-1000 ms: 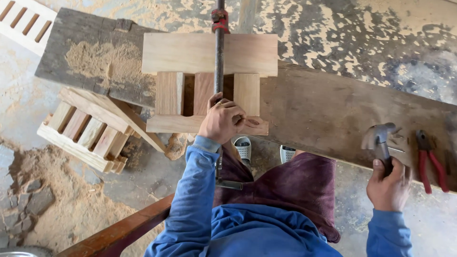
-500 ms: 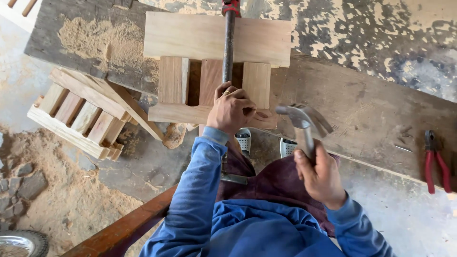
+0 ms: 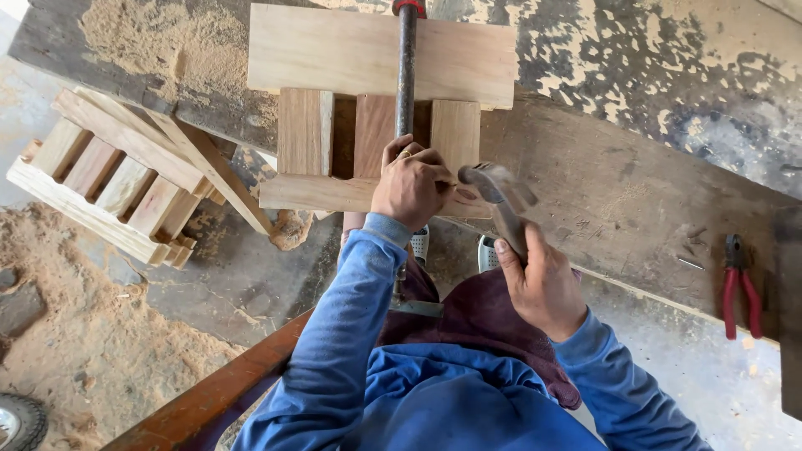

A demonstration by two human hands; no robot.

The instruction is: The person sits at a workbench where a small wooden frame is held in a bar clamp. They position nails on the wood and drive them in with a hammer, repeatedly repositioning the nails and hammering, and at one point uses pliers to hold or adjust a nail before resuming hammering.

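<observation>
A small wooden frame of light slats [image 3: 380, 134] lies on a dark workbench plank [image 3: 635, 192], clamped by a long metal bar clamp [image 3: 406, 67] with a red end. My left hand [image 3: 411, 185] rests on the frame's near slat, fingers pinched as if holding a small nail against the wood. My right hand [image 3: 541, 280] grips the handle of a claw hammer [image 3: 499, 194], whose blurred steel head sits just right of my left hand, over the near slat.
A finished slatted wooden crate [image 3: 117, 179] leans at the left beside the bench. Red-handled pliers [image 3: 740, 284] lie on the plank at the right. Sawdust covers the ground at the lower left and the plank's far left end. A brown wooden rail [image 3: 217, 392] runs below.
My right hand picked up the hammer from beside the pliers and brought it left to the frame. My left hand stayed on the near slat.
</observation>
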